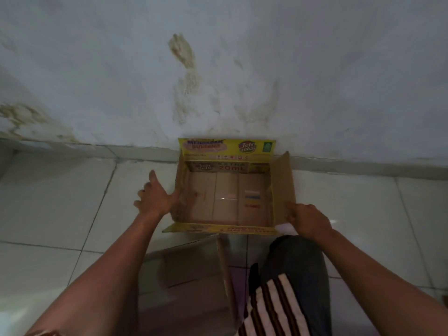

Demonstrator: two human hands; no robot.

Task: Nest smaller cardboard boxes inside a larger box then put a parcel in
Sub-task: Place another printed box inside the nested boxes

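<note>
A yellow-printed cardboard box (226,200) stands open on the tiled floor against the wall, its flaps spread and its brown inside bare. My left hand (155,196) lies flat against the outside of its left wall, fingers spread. My right hand (306,218) grips the near end of the right flap at the box's near right corner. A plain brown cardboard box (194,275) sits nearer to me, below the yellow box, partly hidden by my left forearm and my knee. No parcel is in view.
A stained white wall (218,69) rises right behind the box. Pale floor tiles (60,202) stretch to the left and right. My knee in dark trousers (295,263) and a striped cloth (271,306) fill the lower right.
</note>
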